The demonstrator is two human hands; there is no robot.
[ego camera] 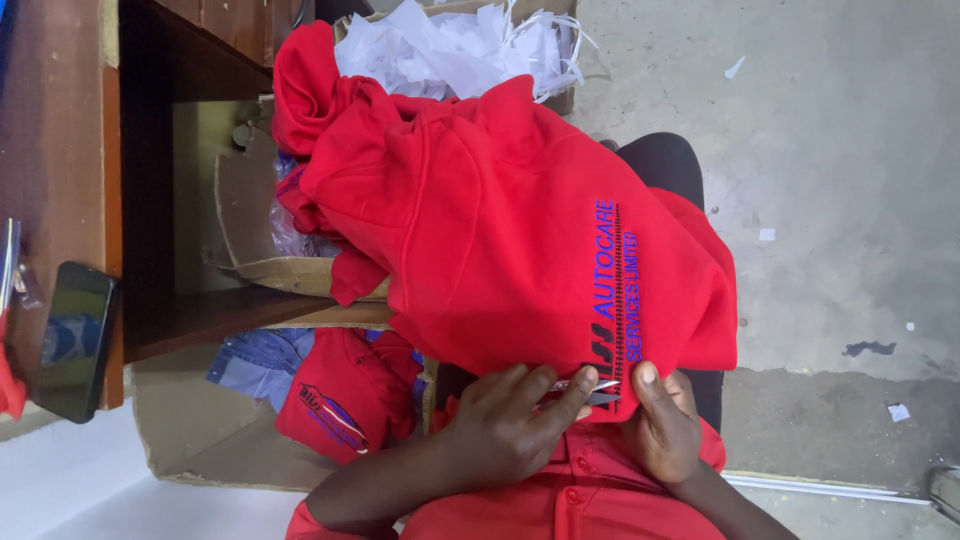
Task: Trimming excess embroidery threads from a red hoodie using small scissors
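Observation:
A red hooded garment [500, 230] with blue and dark embroidered lettering lies across my lap. My left hand [500, 430] grips small metal thread snips [592, 390], and their tips rest at the garment's near edge by the lettering. My right hand [662, 425] pinches that same edge, thumb on top of the fabric, just right of the snips. The two hands almost touch. My red buttoned shirt [580, 500] fills the bottom of the view.
A cardboard box [250, 265] of red garments and another with white paper scraps [450, 45] stand behind the garment. A folded red garment [345, 395] lies on denim. A dark phone [72, 340] rests on the wooden desk [55, 130] at left. Concrete floor [830, 200] is at right.

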